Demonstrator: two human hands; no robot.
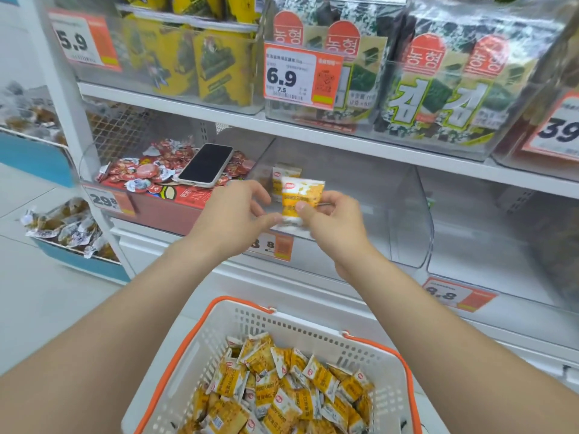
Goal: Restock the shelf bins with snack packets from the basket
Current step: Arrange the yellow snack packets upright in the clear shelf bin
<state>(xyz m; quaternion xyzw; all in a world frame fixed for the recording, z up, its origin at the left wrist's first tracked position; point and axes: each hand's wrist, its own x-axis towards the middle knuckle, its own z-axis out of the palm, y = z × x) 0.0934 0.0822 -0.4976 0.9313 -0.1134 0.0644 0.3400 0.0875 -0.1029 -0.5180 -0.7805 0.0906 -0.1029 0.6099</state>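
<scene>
Phone (205, 165) lies screen-up (dark glass, pale case) on a heap of red round packs (138, 173), mid-left. Top shelf: yellow seaweed packs (219, 67) at left, green-black seaweed bags (438, 89) at right. Orange price tags: 5.9 (82, 42), 6.9 (302, 75), 29.8 (108, 200). Far left, blue-fronted rack (37, 158) w/ brown wrapped snacks (67, 228).

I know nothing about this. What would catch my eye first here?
The left hand and right hand pinch one yellow packet in front of a nearly empty clear bin at mid-shelf. Below them, a white basket with an orange rim brims with matching packets. A phone lies on red snacks further left.
</scene>
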